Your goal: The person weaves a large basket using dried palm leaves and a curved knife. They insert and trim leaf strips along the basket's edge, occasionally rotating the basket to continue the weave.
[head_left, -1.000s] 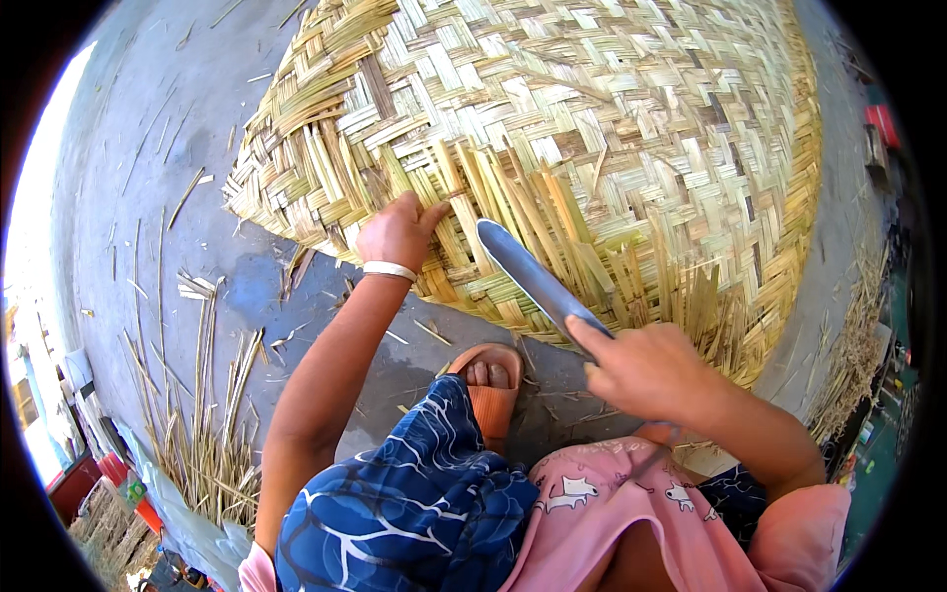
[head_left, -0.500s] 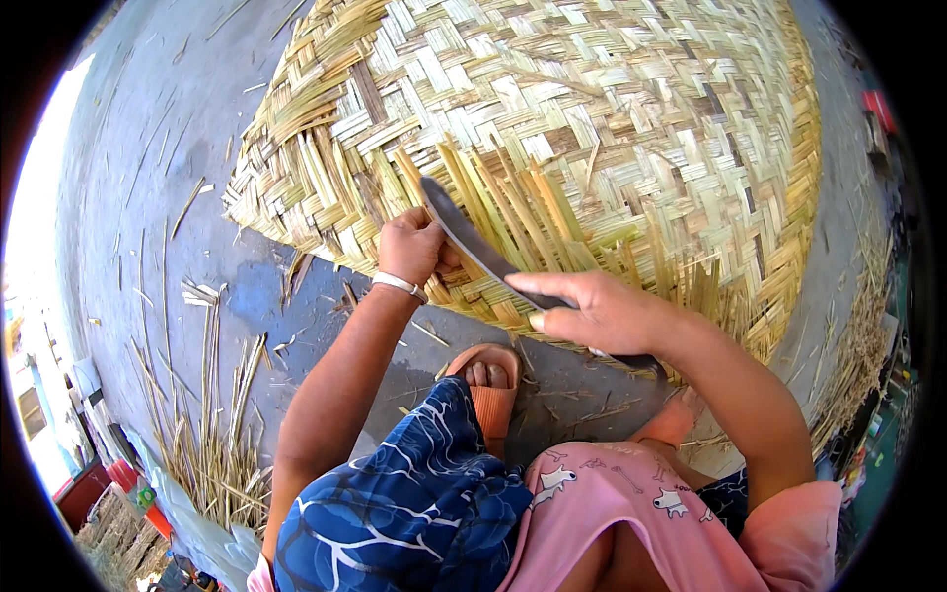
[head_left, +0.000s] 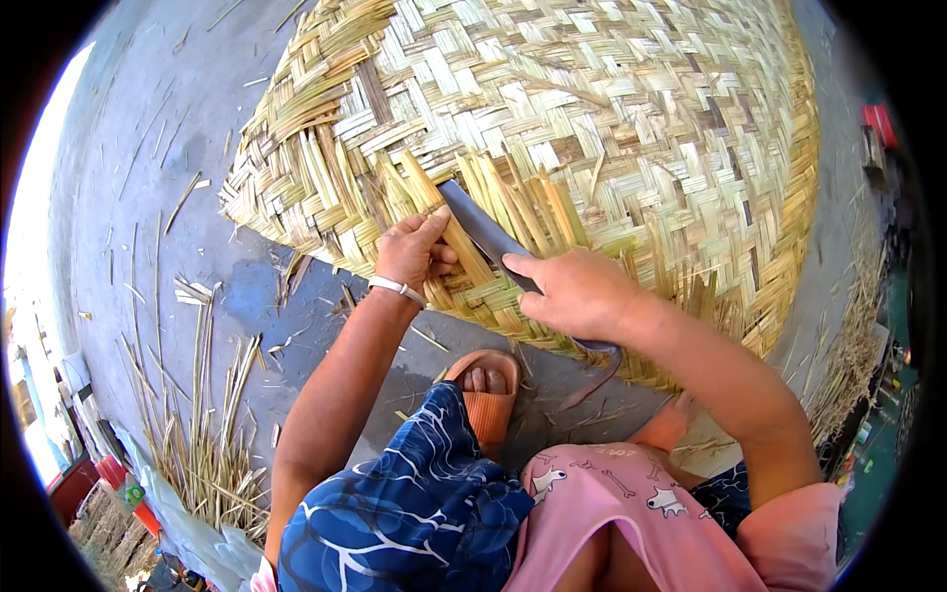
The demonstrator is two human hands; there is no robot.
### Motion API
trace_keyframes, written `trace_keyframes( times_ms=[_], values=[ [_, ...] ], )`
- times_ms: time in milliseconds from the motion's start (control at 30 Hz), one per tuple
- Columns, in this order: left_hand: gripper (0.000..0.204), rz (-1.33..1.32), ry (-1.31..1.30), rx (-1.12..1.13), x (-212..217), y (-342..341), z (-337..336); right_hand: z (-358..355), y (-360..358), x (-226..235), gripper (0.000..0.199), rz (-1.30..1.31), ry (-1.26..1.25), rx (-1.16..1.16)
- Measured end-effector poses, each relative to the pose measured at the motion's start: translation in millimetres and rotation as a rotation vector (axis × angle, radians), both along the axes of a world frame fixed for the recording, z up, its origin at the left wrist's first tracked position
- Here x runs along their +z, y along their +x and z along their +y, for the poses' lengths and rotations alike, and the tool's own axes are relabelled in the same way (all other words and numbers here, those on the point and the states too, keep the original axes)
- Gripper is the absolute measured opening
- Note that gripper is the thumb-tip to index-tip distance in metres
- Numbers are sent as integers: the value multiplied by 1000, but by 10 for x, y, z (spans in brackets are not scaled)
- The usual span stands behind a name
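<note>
A large woven mat (head_left: 631, 128) of pale flat split strips lies on the floor before me, with a plaited edge towards me. Between thumb and fingers, my left hand (head_left: 414, 252) pinches a yellowish strip (head_left: 464, 249) near that edge. My right hand (head_left: 580, 291) grips a long, dark, curved knife (head_left: 478, 219); its index finger stretches along the blade. The blade slants up and left, its tip close beside the pinched strip, right of my left thumb. Several loose strip ends (head_left: 528, 202) stick up from the weave beyond the blade. My right fingers hide part of the handle.
A pile of thin dry stalks (head_left: 212, 444) lies on the grey floor (head_left: 118, 227) at the left. More dry scraps (head_left: 848, 345) heap along the right. My foot in an orange sandal (head_left: 485, 409) stands close to the mat's near edge.
My right hand has moved slightly up and left with the knife. The blade, which crossed over the strip, now lies to its right, and my left thumb shows pressed on the strip.
</note>
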State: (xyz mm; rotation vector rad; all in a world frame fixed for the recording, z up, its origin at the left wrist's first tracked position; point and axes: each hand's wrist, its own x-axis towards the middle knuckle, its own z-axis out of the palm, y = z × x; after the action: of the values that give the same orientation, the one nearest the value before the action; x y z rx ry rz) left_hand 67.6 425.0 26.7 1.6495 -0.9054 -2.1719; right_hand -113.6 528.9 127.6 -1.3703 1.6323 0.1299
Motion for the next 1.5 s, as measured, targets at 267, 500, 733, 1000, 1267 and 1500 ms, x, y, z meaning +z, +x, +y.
trace_keyframes(
  times_ms=[267, 500, 733, 1000, 1267, 1500],
  values=[
    [24, 62, 68, -142, -3, 12, -16, -14, 285, -548, 52, 147, -309, -24],
    [18, -25, 242, -33, -71, -88, 36, -21, 290, -562, 56, 169, -319, 8],
    [35, -172, -53, -238, 23, -128, -105, -42, 297, -479, 50, 205, -307, 20],
    [42, -607, -934, -737, 28, 40, 77, 102, 373, -458, 55, 312, -368, 103],
    [38, -712, -986, -763, -211, -29, 74, 752, 29, 501, 52, 283, -45, 335],
    [20, 39, -349, -205, -14, -180, -23, 571, -567, 921, 59, -445, 195, -270]
  ],
)
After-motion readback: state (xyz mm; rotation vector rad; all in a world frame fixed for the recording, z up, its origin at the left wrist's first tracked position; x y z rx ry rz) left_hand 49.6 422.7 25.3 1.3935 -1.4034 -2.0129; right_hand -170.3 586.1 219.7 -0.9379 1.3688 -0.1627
